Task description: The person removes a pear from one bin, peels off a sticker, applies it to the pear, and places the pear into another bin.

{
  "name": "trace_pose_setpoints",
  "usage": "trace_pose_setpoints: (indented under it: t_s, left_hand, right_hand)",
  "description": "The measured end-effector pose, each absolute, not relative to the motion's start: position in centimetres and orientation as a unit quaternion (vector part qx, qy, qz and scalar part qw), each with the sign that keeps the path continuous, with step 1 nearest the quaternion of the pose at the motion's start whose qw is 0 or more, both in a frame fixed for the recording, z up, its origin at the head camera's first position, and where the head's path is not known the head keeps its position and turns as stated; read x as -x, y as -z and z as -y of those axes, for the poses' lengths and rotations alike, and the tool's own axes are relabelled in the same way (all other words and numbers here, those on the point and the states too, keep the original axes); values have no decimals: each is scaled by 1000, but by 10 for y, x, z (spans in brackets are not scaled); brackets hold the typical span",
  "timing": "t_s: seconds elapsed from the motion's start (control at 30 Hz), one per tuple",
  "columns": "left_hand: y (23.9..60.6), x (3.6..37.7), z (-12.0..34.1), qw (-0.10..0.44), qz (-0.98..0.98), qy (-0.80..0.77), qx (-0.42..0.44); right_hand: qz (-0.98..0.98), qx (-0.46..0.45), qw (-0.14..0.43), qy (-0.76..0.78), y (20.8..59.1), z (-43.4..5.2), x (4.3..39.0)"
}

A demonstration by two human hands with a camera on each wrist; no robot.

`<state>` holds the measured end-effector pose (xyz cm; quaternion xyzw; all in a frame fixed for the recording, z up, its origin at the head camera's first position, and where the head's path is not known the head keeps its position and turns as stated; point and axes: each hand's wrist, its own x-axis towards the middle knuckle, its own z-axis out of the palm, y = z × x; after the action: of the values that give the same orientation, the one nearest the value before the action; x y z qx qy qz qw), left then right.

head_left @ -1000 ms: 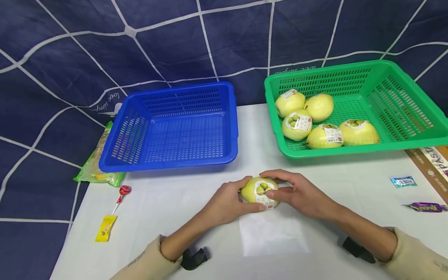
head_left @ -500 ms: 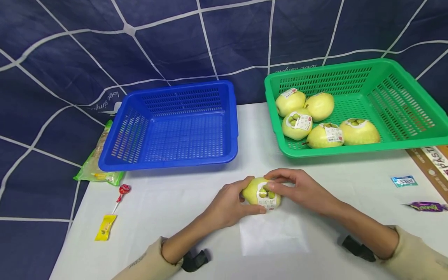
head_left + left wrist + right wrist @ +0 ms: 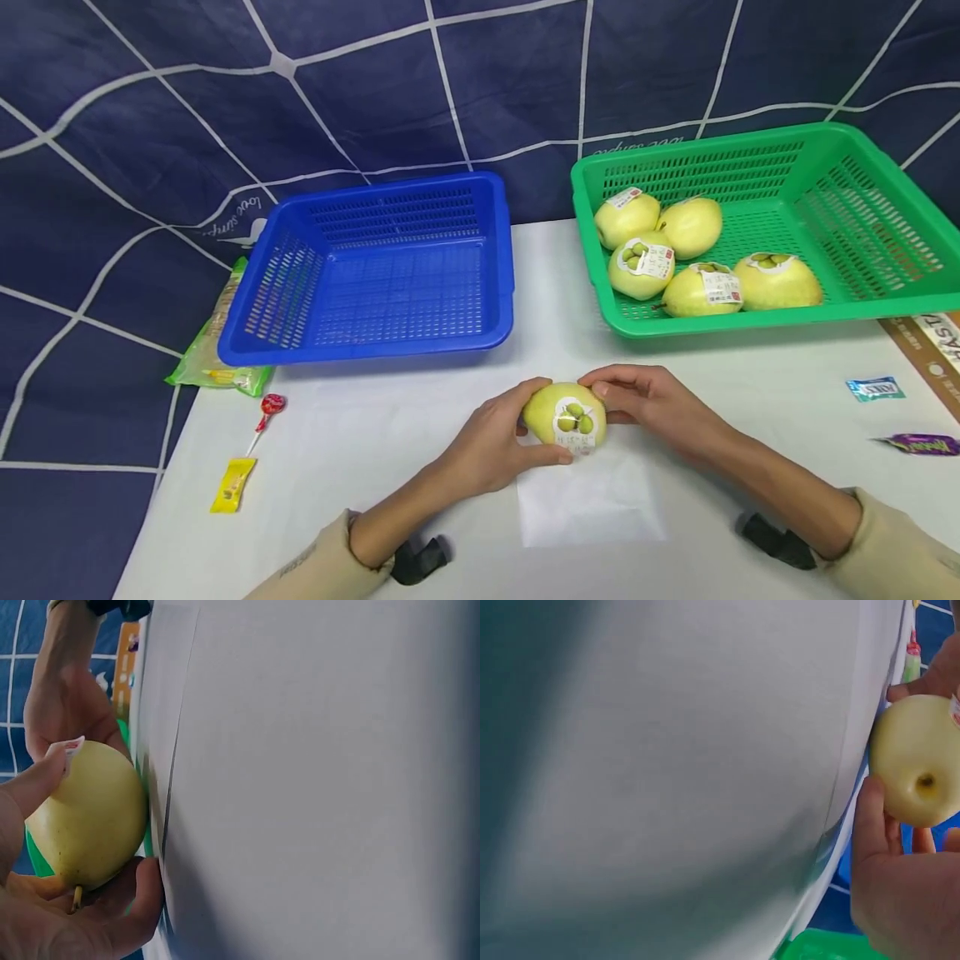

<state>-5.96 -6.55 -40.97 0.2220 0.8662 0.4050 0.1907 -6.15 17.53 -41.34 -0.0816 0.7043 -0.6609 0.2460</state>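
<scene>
A yellow pear (image 3: 551, 410) with a printed sticker (image 3: 576, 421) is held above the table in front of the baskets. My left hand (image 3: 491, 442) grips it from the left, thumb low at the sticker's edge and fingers over the far side. At the pear's right end, my right hand (image 3: 660, 406) holds it between bent fingers and thumb. In the left wrist view, the pear (image 3: 94, 817) shows its stem beside the left fingers (image 3: 142, 900). From the right wrist, the blossom end of the pear (image 3: 911, 754) faces the camera, with right-hand fingers (image 3: 868, 817) against it.
A blue basket (image 3: 495, 329) stands back left; a green basket (image 3: 611, 323) back right holds several stickered pears (image 3: 703, 292). A white sheet (image 3: 592, 508) lies below the hands. A lollipop (image 3: 272, 405), yellow packet (image 3: 233, 485), blue packet (image 3: 876, 389) and purple candy (image 3: 922, 444) lie at the sides.
The pear has turned a little, so its sticker's fruit picture shows fully. My right thumb has slid off the sticker to the pear's right end; my left hand keeps its grip.
</scene>
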Motion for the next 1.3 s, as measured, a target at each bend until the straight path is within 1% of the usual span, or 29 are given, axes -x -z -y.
trace_pose_setpoints:
  t_s: [0.1, 0.23, 0.37, 0.5, 0.6, 0.77, 0.97, 1.13, 1.3]
  left_hand:
    - [410, 64, 64, 196, -865, -412, -209]
    - [410, 68, 65, 209, -857, -425, -205]
    - [410, 70, 69, 206, -834, -454, -236]
    - [411, 69, 71, 183, -820, -463, -284]
    - [412, 69, 72, 172, -817, -459, -303]
    - [412, 71, 73, 190, -807, -469, -305]
    - [408, 72, 71, 215, -809, -459, -298]
    - [405, 72, 71, 229, -818, -445, -284]
    - [402, 72, 70, 233, -832, -421, -275]
  right_hand:
    - [-722, 116, 246, 637, 416, -177, 57]
    - [-747, 171, 220, 603, 418, -174, 52]
    - [-764, 208, 186, 582, 417, -171, 52]
    - [-780, 231, 181, 553, 413, -170, 53]
    - [-795, 251, 177, 524, 413, -170, 53]
    - [-804, 285, 159, 497, 416, -171, 53]
    - [-784, 273, 177, 529, 416, -174, 51]
    - [-779, 265, 174, 541, 416, -173, 51]
    - [-773, 248, 193, 551, 415, -173, 50]
